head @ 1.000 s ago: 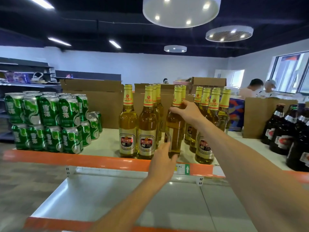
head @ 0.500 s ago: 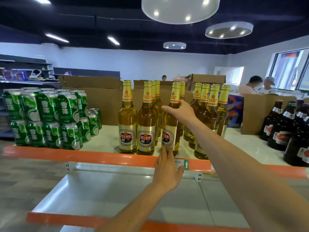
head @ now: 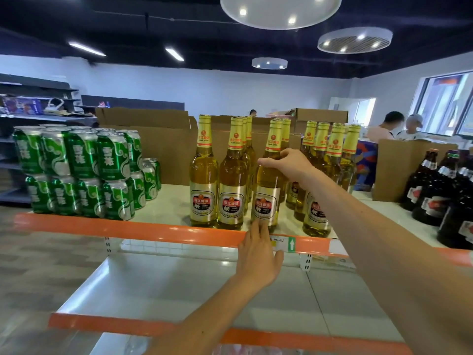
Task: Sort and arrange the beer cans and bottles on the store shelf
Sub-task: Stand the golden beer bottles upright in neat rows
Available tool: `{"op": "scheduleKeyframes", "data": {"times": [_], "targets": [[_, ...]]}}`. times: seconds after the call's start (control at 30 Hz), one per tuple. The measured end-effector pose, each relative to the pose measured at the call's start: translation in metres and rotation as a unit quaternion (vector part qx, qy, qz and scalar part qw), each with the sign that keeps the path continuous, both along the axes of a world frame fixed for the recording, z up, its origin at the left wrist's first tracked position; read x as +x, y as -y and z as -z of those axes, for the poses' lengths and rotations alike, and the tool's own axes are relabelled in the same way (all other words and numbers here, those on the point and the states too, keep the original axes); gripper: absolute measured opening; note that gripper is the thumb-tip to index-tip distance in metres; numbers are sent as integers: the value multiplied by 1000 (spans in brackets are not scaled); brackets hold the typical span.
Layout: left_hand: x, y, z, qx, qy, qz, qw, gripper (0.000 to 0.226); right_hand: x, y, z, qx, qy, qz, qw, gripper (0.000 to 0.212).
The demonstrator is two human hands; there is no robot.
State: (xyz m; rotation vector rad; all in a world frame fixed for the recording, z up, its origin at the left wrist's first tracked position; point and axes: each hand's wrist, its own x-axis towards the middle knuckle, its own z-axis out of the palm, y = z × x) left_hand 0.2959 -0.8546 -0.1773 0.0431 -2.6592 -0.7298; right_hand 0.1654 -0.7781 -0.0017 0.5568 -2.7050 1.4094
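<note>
Clamping my right grip [head: 286,165] round the shoulder of the golden beer bottle [head: 265,201], frame centre, at the front lip of the shelf [head: 153,230]; my left grip [head: 258,254], fingers straight, touches its base. Pulling too far could tip it off

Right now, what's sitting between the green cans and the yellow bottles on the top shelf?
Nothing stands there: the head view shows only bare shelf between the green cans and the nearest yellow bottle, with a cardboard box behind.
</note>
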Motion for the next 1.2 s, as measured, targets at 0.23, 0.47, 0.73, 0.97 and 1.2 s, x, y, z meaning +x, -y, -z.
{"op": "scheduleKeyframes", "data": {"times": [0.23,0.47,0.73,0.97,1.2], "targets": [[8,-12,-8,2,-9,9,1000,83,5,-10,-12,-19,87,-79,993,67],[5,-13,-7,-8,-16,11,1000,80,3,-10,-6,-21,65,-95,993,67],[10,-10,-2,-16,-6,11,1000,80,2,-5,-2,-15,49,-93,994,65],[8,-4,-1,-23,-2,7,1000,80,2,-1,-1,-25,51,-90,994,67],[8,1,0,-18,-2,4,1000,83,4,1,1,-28,47,-83,995,62]]}}
